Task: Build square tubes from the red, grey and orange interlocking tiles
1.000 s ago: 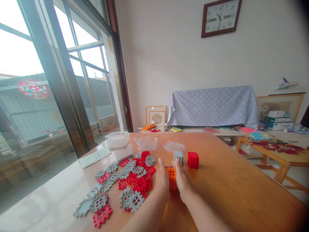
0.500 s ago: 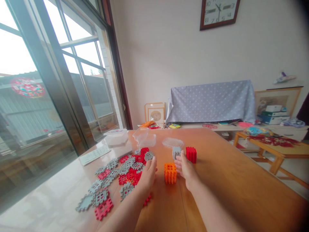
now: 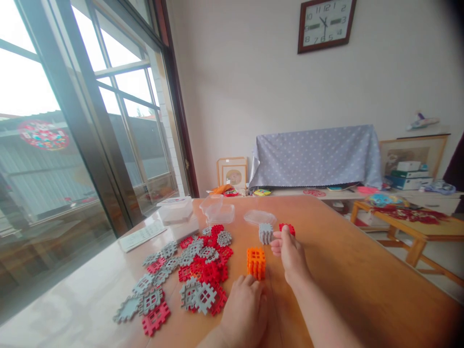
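A stack of orange window-shaped plastic tiles (image 3: 256,263) stands on the table. My left hand (image 3: 244,309) lies palm down just in front of it, its fingers curled under; whatever they may hold is hidden. Farther back is a grey stack of similar tiles (image 3: 266,233), with a red stack (image 3: 288,229) to its right. My right hand (image 3: 293,253) is in front of the red stack and covers most of it. Its thumb points up and its fingers bend loosely leftward, with nothing seen between them. Whether it touches the red stack I cannot tell.
Loose grey and red interlocking tiles (image 3: 205,297) spread over the left of the wooden table (image 3: 340,270). Behind them are clear plastic containers (image 3: 222,213), a clear lid (image 3: 259,217), white boxes (image 3: 176,210) and a printed sheet (image 3: 142,235). A low wooden stool (image 3: 420,236) stands beyond the right edge.
My left hand has come back toward me and right, from beside the tile pile to before the orange stack, its fingers curling. My right hand has shifted right, from the grey stack toward the red one.
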Demonstrator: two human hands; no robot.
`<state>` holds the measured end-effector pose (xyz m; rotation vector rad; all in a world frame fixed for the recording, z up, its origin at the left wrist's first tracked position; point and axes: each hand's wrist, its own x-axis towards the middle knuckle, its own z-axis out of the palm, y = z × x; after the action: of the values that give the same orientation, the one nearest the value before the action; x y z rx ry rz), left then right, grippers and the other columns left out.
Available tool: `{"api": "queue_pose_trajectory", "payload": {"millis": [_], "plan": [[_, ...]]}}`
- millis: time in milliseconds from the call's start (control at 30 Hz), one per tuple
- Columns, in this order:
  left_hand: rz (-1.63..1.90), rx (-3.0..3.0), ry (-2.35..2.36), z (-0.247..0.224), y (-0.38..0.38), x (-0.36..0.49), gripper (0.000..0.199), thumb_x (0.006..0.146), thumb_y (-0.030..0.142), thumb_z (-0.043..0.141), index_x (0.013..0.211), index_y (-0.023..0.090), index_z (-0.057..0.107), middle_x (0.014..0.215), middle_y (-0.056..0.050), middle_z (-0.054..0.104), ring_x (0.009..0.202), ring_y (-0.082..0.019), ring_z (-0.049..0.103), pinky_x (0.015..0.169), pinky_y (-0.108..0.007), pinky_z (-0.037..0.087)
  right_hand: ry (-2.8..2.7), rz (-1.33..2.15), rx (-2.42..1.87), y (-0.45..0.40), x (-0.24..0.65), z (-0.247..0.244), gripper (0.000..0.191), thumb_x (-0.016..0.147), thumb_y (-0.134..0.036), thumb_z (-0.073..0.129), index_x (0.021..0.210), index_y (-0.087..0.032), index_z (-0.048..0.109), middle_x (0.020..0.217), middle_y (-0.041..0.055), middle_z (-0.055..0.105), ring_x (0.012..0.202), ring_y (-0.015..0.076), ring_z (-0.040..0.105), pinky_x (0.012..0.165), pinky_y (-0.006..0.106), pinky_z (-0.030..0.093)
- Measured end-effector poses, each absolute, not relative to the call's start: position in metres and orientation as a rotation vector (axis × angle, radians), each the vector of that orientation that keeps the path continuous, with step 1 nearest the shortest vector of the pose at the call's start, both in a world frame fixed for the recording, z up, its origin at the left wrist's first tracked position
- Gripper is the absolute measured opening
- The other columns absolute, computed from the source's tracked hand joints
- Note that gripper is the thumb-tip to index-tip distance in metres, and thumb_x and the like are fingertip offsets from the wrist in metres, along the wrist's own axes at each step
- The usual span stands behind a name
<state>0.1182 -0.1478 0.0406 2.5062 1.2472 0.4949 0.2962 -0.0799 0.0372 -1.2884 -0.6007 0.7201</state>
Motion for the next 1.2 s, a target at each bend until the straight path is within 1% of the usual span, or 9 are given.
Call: {"api": "queue_pose_trajectory", "payload": {"millis": [67,167,267,433,567,733,867,1000,1200], "plan": [[0.433,2.528,1.299,0.039,-0.148,0.126,0.025,0.093,0.025,0.040,0.087,0.021,0.064,0.101,-0.009,0.065,0.098,-0.024,0.056,0.090,-0.036,0.043,-0.564,0.690,-1.260,-0.079,0.299,0.037,0.068,0.085,-0.077,0.044,0.090,-0.015,0.071,0.064,0.0059,0.070,0.058,0.0187,0.064,0.058,0.032,0.052],[0.373,2.533,1.364,0.034,-0.148,0.134,0.027,0.093,0.030,0.040,0.092,0.020,0.066,0.109,-0.011,0.064,0.100,-0.026,0.055,0.092,-0.039,0.043,-0.540,0.670,-1.227,-0.078,0.302,0.036,0.066,0.086,-0.076,0.045,0.090,-0.015,0.070,0.065,0.0054,0.070,0.057,0.0172,0.063,0.057,0.030,0.052],[0.422,2.528,1.390,0.029,-0.151,0.137,0.028,0.092,0.035,0.044,0.101,0.021,0.067,0.116,-0.011,0.062,0.104,-0.028,0.053,0.094,-0.041,0.041,-0.551,0.658,-1.215,-0.079,0.303,0.036,0.064,0.087,-0.074,0.045,0.090,-0.016,0.070,0.066,0.0055,0.071,0.059,0.0174,0.064,0.057,0.030,0.052],[0.461,2.485,1.445,0.026,-0.158,0.140,0.036,0.092,0.044,0.043,0.108,0.021,0.066,0.119,-0.012,0.061,0.108,-0.030,0.052,0.095,-0.043,0.039,-0.526,0.652,-1.212,-0.080,0.304,0.038,0.063,0.088,-0.073,0.044,0.091,-0.016,0.071,0.070,0.0066,0.072,0.064,0.0192,0.066,0.059,0.031,0.054],[0.430,2.464,1.484,0.029,-0.158,0.144,0.040,0.093,0.046,0.041,0.109,0.020,0.067,0.121,-0.013,0.060,0.110,-0.031,0.051,0.095,-0.043,0.038,-0.503,0.665,-1.195,-0.079,0.305,0.038,0.063,0.088,-0.073,0.045,0.092,-0.016,0.071,0.071,0.0074,0.072,0.067,0.0203,0.067,0.060,0.032,0.054],[0.438,2.455,1.516,0.032,-0.156,0.148,0.043,0.093,0.048,0.039,0.107,0.019,0.068,0.119,-0.014,0.061,0.109,-0.032,0.051,0.098,-0.044,0.036,-0.498,0.673,-1.183,-0.078,0.305,0.038,0.062,0.088,-0.072,0.046,0.093,-0.015,0.072,0.072,0.0072,0.072,0.068,0.0204,0.068,0.061,0.032,0.054],[0.412,2.444,1.528,0.033,-0.154,0.150,0.046,0.092,0.050,0.039,0.110,0.018,0.068,0.122,-0.016,0.060,0.111,-0.034,0.051,0.099,-0.046,0.035,-0.511,0.676,-1.180,-0.079,0.305,0.038,0.062,0.088,-0.072,0.046,0.094,-0.015,0.072,0.073,0.0071,0.073,0.069,0.0203,0.068,0.061,0.032,0.054],[0.387,2.443,1.539,0.033,-0.151,0.150,0.050,0.093,0.052,0.036,0.112,0.019,0.068,0.123,-0.017,0.060,0.112,-0.035,0.050,0.100,-0.047,0.033,-0.505,0.680,-1.184,-0.078,0.305,0.037,0.063,0.088,-0.072,0.046,0.094,-0.015,0.072,0.074,0.0071,0.073,0.068,0.0202,0.067,0.062,0.032,0.054],[0.415,2.422,1.564,0.035,-0.145,0.153,0.049,0.092,0.052,0.039,0.110,0.018,0.068,0.124,-0.018,0.060,0.113,-0.035,0.051,0.101,-0.047,0.034,-0.493,0.704,-1.179,-0.077,0.305,0.037,0.062,0.086,-0.073,0.047,0.093,-0.016,0.071,0.074,0.0065,0.073,0.068,0.0200,0.067,0.063,0.032,0.054]]}}
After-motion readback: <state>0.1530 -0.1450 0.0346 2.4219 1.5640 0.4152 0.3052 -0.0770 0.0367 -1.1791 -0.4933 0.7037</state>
